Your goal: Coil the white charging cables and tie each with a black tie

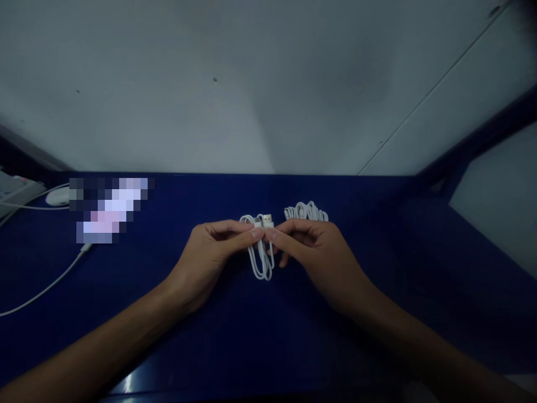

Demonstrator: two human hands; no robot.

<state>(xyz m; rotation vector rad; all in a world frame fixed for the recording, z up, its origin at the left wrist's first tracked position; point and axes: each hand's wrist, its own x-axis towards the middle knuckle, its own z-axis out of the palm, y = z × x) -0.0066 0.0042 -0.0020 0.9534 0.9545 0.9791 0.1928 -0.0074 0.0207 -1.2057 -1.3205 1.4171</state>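
Between my two hands hangs a coiled white USB cable (260,263), its loops dangling below the fingers. My left hand (213,246) pinches the coil and one plug with thumb and forefinger. With thumb and fingers closed, my right hand (308,243) grips the other end, where a USB plug (267,219) points upward. The two plugs stand side by side near the touching thumbs. Just behind my right hand lies a pile of more coiled white cables (306,210), partly covered by that hand.
A blue tabletop (235,336) spreads under the hands, with a pale wall (188,112) behind it. At left lies a pixelated, lit device (111,210) with a white cord (54,286) attached. Another white plug-like item (57,196) and cords sit beyond it.
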